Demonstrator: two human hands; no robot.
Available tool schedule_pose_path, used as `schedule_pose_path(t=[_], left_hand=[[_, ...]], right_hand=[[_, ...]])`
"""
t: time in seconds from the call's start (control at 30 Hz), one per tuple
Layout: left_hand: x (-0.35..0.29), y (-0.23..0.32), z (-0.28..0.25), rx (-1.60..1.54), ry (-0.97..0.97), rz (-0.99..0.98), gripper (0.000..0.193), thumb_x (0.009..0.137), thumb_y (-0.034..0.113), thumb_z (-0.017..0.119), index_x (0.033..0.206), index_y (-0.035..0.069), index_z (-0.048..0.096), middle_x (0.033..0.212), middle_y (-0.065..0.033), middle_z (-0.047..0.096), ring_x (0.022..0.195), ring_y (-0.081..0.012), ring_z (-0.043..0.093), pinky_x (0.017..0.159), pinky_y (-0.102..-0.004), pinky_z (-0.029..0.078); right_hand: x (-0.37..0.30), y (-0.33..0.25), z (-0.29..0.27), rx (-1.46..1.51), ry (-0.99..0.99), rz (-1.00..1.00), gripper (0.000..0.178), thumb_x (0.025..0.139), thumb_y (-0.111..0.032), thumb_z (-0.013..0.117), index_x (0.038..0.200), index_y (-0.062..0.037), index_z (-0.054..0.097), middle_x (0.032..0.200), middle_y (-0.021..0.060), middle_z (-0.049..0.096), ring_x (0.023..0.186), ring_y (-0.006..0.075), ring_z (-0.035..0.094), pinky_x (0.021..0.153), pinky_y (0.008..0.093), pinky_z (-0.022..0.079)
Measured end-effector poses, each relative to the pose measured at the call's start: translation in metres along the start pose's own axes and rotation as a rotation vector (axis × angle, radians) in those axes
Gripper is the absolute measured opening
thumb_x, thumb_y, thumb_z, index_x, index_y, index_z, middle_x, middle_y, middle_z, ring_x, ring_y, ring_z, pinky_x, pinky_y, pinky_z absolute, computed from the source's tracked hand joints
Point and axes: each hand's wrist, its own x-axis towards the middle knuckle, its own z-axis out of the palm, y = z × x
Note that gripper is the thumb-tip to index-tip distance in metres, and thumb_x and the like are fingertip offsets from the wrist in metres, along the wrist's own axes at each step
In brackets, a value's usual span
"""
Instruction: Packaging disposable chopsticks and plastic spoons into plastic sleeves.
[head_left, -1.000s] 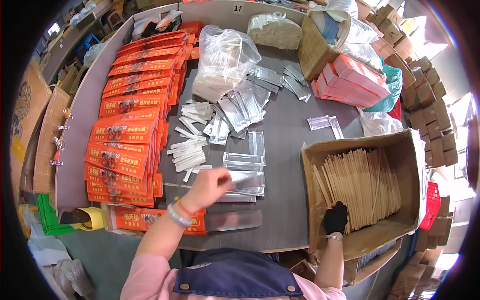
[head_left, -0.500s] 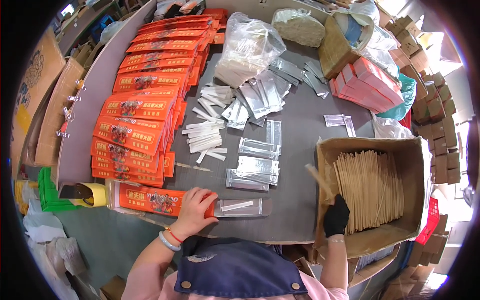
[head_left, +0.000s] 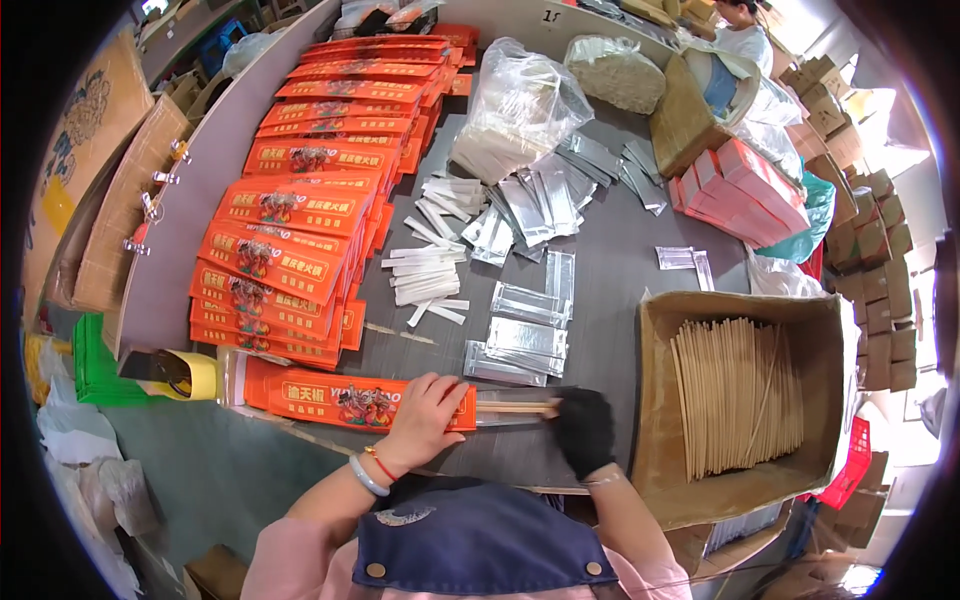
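My bare left hand (head_left: 422, 418) grips the right part of a red printed paper sleeve (head_left: 310, 393) at the table's near edge, fingers on top and thumb at its near side. Clear plastic (head_left: 492, 419) sticks out of the sleeve's right end. In a black glove, my right hand (head_left: 583, 430) is closed on one end of some wooden chopsticks (head_left: 515, 407). They lie level in line with the sleeve, their other ends at its opening; how far in they reach is hidden. Small silvery packets (head_left: 525, 343) and white paper-wrapped strips (head_left: 425, 275) lie beyond my hands.
A carton (head_left: 655, 400) of loose chopsticks (head_left: 740, 395) stands at the right. Stacked red sleeves (head_left: 280, 250) fill the left side against a board. A yellow tape roll (head_left: 200, 375) sits at the near left corner. Farther back are a clear bag (head_left: 520, 100) and pink packs (head_left: 740, 190).
My right hand has moved left from the carton, bringing chopsticks to the sleeve's right end. The sleeve and my left hand now appear slightly farther right.
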Motion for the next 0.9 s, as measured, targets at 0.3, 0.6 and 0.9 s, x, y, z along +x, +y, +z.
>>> schedule_pose_path(t=[0.3, 0.6, 0.9], left_hand=[[0.011, -0.002, 0.004, 0.002, -0.035, 0.023, 0.074, 0.056, 0.022, 0.086, 0.122, 0.004, 0.058, 0.118, -0.0081, 0.057, 0.110, -0.0301, 0.051, 0.095, -0.0439, 0.041], [0.018, -0.001, 0.004, 0.016, 0.009, 0.088, 0.066, 0.062, 0.028, 0.083, 0.121, 0.011, 0.060, 0.109, -0.0087, 0.057, 0.103, -0.0284, 0.052, 0.090, -0.0421, 0.042], [0.033, 0.008, -0.083, 0.228, -0.261, 0.241, 0.014, 0.070, 0.014, 0.069, 0.083, 0.014, 0.064, 0.094, -0.0084, 0.054, 0.092, -0.0296, 0.054, 0.076, -0.0425, 0.045]], right_hand=[[0.013, -0.050, 0.036, 0.511, 0.017, 0.284, 0.027, 0.078, -0.003, 0.074, 0.098, -0.0024, 0.056, 0.097, 0.0107, 0.060, 0.091, 0.0274, 0.063, 0.081, 0.0361, 0.049], [0.017, -0.073, 0.049, 0.761, -0.068, 0.241, 0.046, 0.074, -0.009, 0.078, 0.112, -0.0042, 0.052, 0.102, 0.0135, 0.058, 0.097, 0.0302, 0.059, 0.083, 0.0381, 0.049], [0.016, -0.064, -0.019, -0.055, -0.060, -0.061, 0.059, 0.061, -0.037, 0.084, 0.109, -0.0122, 0.060, 0.105, 0.0086, 0.061, 0.101, 0.0305, 0.056, 0.086, 0.0444, 0.040]])
